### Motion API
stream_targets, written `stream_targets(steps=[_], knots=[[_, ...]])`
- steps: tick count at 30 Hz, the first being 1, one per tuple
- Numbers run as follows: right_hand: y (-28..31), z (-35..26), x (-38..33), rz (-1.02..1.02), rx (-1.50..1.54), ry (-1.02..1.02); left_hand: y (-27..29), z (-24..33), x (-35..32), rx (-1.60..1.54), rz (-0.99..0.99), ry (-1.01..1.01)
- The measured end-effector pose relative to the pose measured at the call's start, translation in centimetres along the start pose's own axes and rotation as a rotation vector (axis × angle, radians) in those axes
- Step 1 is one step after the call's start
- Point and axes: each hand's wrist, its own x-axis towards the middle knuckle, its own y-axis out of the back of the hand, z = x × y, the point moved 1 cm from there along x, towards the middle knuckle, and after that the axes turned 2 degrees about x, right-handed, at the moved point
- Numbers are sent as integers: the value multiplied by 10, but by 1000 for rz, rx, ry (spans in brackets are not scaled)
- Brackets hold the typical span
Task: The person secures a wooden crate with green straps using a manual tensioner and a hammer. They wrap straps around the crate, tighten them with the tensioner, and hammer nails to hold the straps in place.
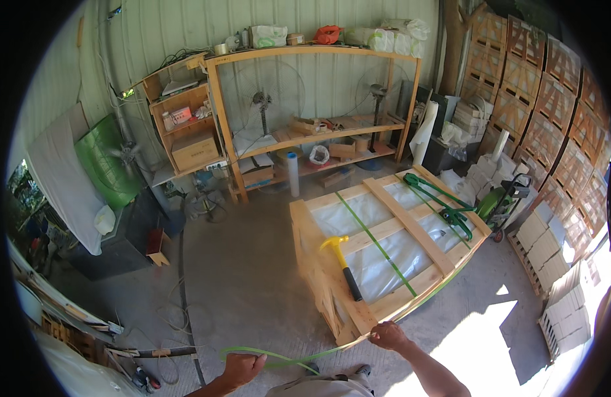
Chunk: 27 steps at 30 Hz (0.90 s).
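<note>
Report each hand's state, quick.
Left hand: closed on the green strap.
Right hand: closed on the same strap, at the wooden crate corner.
</note>
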Motion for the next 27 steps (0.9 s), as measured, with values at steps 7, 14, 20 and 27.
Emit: stream_targets(steps=[7,14,20,27], knots=[[-17,136,-31,-417,-363,-483,12,-65,-74,196,-254,302],[-58,-7,-40,-490,-246,-567,-60,-75,-32,129,10,125],[-42,-130,2,-365,6,-427,-182,68,60,-205,-521,-92],[-52,-225,35,-246,78,240,-213,151,138,-660,-1341,512]])
